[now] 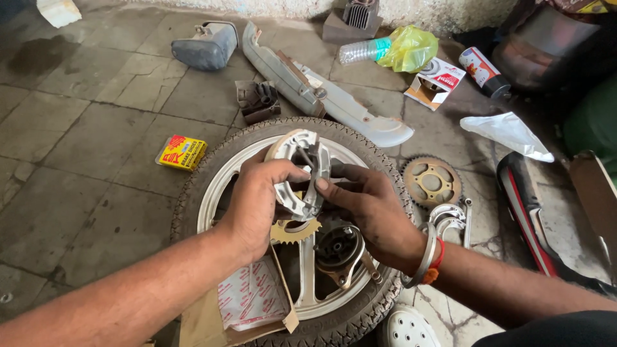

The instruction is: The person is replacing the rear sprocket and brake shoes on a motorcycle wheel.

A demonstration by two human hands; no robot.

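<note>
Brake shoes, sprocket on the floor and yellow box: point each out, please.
brake shoes (297, 168): head view, on the grey curved shoe held between both hands.
sprocket (431, 182): head view, on its rusty plate right of the wheel.
yellow box (182, 152): head view, on its top face.

I see a silver-grey brake shoe pair (301, 172) over a black tyre (360, 315) with a ribbed tread and a silver alloy rim (222, 186), a brass-yellow sprocket (294, 230) beneath it and a rusty brown sprocket (431, 182) to the side. On the grey, stained stone floor (83, 128) lie a yellow box with red print (182, 152), a yellow-green plastic bag (410, 48), a white bag (508, 133) and a white-and-red carton (436, 80). My right wrist wears a silver bangle (424, 257) and a red-orange thread (436, 262), and the brown cardboard (199, 321) holds a white wrapper with a red pattern (250, 295).
</note>
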